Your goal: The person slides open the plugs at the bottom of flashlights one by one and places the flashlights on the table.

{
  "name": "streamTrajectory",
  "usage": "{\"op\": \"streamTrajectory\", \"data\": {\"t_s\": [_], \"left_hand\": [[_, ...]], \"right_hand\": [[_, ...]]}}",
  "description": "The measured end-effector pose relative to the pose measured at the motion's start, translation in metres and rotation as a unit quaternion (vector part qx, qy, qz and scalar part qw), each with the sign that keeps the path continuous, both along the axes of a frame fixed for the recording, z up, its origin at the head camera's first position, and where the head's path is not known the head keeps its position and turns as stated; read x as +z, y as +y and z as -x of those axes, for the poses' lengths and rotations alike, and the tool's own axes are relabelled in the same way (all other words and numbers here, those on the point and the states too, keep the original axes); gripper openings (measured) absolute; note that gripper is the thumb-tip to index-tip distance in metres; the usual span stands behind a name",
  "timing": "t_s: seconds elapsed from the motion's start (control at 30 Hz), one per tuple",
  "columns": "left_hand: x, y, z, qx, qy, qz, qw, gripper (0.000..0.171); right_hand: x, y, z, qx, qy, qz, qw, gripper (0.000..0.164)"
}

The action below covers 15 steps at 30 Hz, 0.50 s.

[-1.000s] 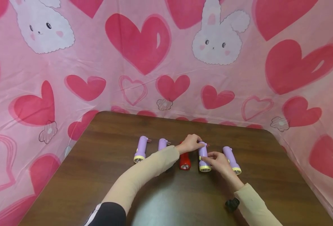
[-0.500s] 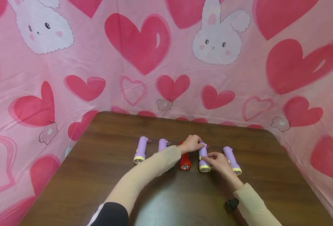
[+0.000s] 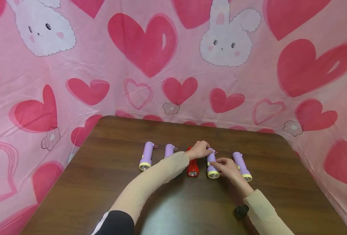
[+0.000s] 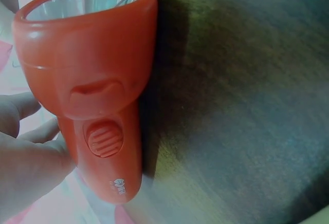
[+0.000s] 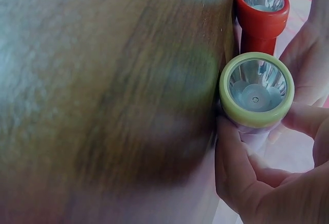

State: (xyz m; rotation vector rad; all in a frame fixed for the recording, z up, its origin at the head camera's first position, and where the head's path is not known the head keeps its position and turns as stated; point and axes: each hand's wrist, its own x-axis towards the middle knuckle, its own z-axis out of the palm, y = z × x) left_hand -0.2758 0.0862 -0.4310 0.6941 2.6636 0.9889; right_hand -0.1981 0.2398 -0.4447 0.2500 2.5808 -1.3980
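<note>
Between my two hands lies a purple flashlight [image 3: 211, 159] with a yellow rim, its lens end toward me. My left hand [image 3: 199, 149] reaches across and pinches its far end, close to the metal prongs. From the right, my right hand [image 3: 227, 167] grips its side near the head; in the right wrist view the thumb and fingers of that hand [image 5: 272, 180] sit around the body, just behind the yellow rim. A red flashlight [image 3: 192, 167] lies under my left wrist, partly covered. It fills much of the left wrist view, its ribbed switch [image 4: 104, 139] facing the camera.
Another purple flashlight [image 3: 241, 165] lies right of my right hand. Two more, one purple flashlight [image 3: 147, 155] at far left and one purple flashlight [image 3: 169, 150] partly behind my left sleeve, share the row. The brown table [image 3: 111, 182] meets a pink heart-patterned cloth [image 3: 150, 94].
Both hands keep their places on the purple flashlight. Its lens shows slightly more in the head view than before. The other flashlights have not moved.
</note>
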Motion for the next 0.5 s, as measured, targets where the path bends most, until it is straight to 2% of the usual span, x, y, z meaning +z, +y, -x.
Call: {"op": "streamTrajectory", "data": {"t_s": [0.5], "left_hand": [[-0.0041, 0.0027, 0.0002, -0.004, 0.016, 0.002, 0.9999, 0.023]], "right_hand": [[0.0041, -0.0007, -0.0018, 0.031, 0.005, -0.067, 0.997, 0.048]]}}
